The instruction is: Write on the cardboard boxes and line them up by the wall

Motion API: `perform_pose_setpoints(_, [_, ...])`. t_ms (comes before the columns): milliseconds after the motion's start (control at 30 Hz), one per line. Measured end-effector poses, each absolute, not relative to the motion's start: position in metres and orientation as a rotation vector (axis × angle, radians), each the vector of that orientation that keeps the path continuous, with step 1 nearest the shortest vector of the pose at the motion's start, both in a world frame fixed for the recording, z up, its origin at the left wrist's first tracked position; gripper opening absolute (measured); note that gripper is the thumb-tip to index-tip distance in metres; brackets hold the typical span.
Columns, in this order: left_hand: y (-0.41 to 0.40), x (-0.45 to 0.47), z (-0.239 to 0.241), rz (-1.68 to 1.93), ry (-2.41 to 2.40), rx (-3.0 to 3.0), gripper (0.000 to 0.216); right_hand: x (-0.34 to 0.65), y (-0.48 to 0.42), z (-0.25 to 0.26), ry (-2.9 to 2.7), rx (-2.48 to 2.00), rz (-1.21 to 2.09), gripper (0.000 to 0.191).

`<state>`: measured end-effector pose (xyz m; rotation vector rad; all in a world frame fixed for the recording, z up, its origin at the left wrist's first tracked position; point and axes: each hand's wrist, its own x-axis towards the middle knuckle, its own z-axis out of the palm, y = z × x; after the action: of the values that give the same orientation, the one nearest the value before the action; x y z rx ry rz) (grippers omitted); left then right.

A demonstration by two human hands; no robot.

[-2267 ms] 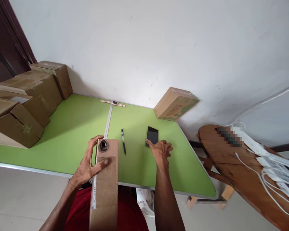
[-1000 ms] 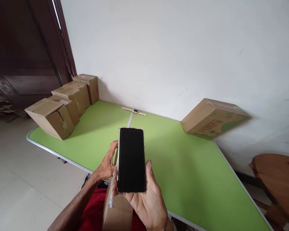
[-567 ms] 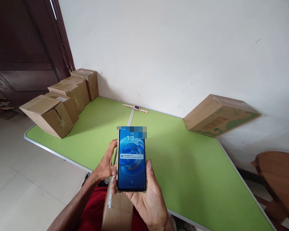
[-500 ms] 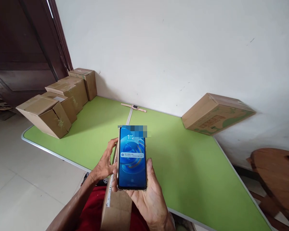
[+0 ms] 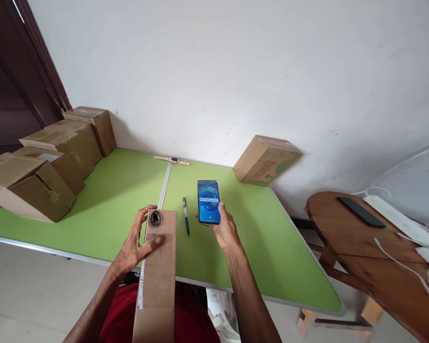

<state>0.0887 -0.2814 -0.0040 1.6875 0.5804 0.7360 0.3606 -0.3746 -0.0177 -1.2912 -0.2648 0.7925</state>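
Observation:
My right hand point(image 5: 224, 227) is closed round the lower end of a smartphone point(image 5: 209, 202) with a lit blue screen, held out low over the green table point(image 5: 121, 209). My left hand point(image 5: 133, 245) grips the left edge of a long narrow cardboard box point(image 5: 156, 276) that leans from my lap onto the table's front edge; its thumb lies across the top face near a dark round hole point(image 5: 154, 217). A black pen point(image 5: 186, 216) lies on the table between the box and the phone.
Several brown cartons point(image 5: 39, 162) are stacked along the table's left side. Another carton point(image 5: 264, 159) leans against the white wall at the back right. A pale wristwatch point(image 5: 173, 160) lies by the wall. To the right, a wooden stool point(image 5: 372, 252) carries a dark phone point(image 5: 361, 212) and white cables.
My right hand has carried the lit phone away from my face, forward and down toward the table. The screen lit up about a second ago. The view swung right.

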Motion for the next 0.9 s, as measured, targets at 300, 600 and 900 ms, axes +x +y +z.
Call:
perform_pose_setpoints(300, [-0.281,0.089,-0.002,0.720,0.586,1.702,0.078,0.392,-0.356,-0.059,-0.218,-1.554,0.819,0.056])
perform_pose_setpoints(600, [-0.283,0.089,-0.001,0.736,0.580,1.696,0.078,0.400,-0.360,-0.057,-0.345,-1.890,0.708,0.050])
perform_pose_setpoints(900, [-0.283,0.089,-0.004,0.766,0.579,1.692,0.075,0.402,-0.370,-0.036,-0.534,-2.255,0.690,0.032])
